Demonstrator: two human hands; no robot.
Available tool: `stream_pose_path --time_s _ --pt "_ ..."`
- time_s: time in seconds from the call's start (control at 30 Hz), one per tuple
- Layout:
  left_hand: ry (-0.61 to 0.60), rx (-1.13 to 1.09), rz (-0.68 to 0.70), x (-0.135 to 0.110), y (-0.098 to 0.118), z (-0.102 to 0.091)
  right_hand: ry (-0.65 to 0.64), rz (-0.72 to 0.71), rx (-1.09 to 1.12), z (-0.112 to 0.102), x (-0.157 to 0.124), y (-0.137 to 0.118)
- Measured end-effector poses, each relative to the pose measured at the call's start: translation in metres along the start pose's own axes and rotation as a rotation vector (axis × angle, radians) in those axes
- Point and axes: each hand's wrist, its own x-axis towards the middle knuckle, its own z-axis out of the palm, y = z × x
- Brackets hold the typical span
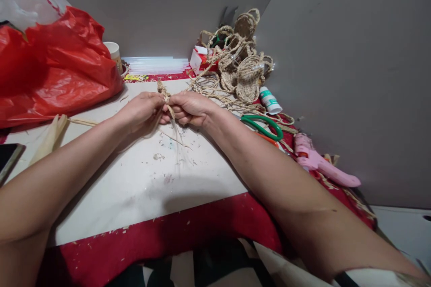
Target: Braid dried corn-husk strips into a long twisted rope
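Observation:
My left hand (145, 108) and my right hand (189, 107) meet over the white board (134, 193), fingers pinched together. Between them is a small piece of braided straw (161, 86), its knotted end sticking up past the fingertips. Loose straw strands (175, 128) hang from the pinch toward the board. The fingers cover most of the piece, so how the strands cross there is hidden. Beyond my right wrist lie tangled straw cords (215, 94) and small woven straw soles (249, 78).
A red plastic bag (63, 67) and a paper cup (113, 53) stand at left, with clear sticks (155, 65) behind. Green-handled scissors (264, 125), a white-and-green tube (270, 101) and a pink glue gun (323, 166) lie at right. A phone (9, 161) sits far left. Grey walls (353, 67) close the back.

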Motion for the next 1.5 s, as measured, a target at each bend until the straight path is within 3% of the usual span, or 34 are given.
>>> stream_pose_path --time_s 0.1,0.4,0.7,0.9,1.1,1.23,1.4,1.5 --pt "-0.084 0.008 -0.059 -0.002 0.001 0.0 -0.049 0.021 -0.017 -0.004 0.001 0.0" --pt "-0.024 0.19 -0.06 0.0 0.0 -0.008 -0.034 -0.013 -0.234 -0.007 -0.004 -0.004" --pt "-0.052 0.126 -0.156 0.001 0.001 -0.006 0.207 -0.184 -0.883 0.002 -0.009 -0.006" --pt "0.016 0.121 -0.134 0.002 -0.002 -0.004 0.239 -0.254 -1.136 0.007 -0.008 -0.007" --pt "0.044 0.132 -0.105 0.002 -0.004 -0.003 0.201 -0.221 -1.055 -0.003 -0.011 -0.012" --pt "0.041 0.138 -0.077 0.002 -0.004 -0.003 0.243 -0.18 -0.968 -0.006 -0.013 -0.014" --pt "0.064 0.146 -0.061 0.001 -0.004 -0.002 0.259 -0.128 -0.77 0.002 -0.012 -0.011" --pt "0.036 0.101 -0.067 0.0 -0.004 -0.002 0.288 -0.186 -0.799 0.012 -0.011 -0.007"
